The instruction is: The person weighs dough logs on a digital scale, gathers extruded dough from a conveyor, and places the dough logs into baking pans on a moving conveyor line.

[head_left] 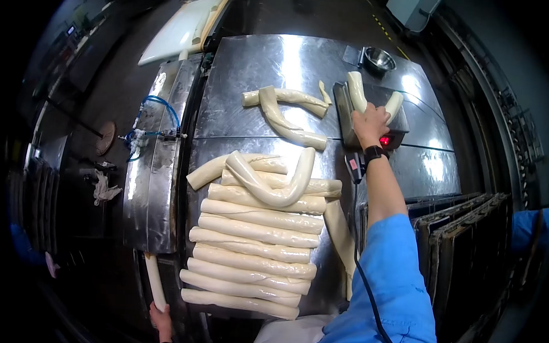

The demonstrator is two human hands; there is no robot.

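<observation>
The right hand has its grip closed on the dough roll mid-length, sensibly, because soft ends beyond it may sag.

The right hand partly obscures the pale dough beneath it, while the digits on the red display are too small to read.

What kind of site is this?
Probably a commercial bakery or dough-processing floor: thick, pale dough-like rolls lined up on a large metal table, a scale-like device with a red display, and a conveyor-like metal line alongside.
</observation>
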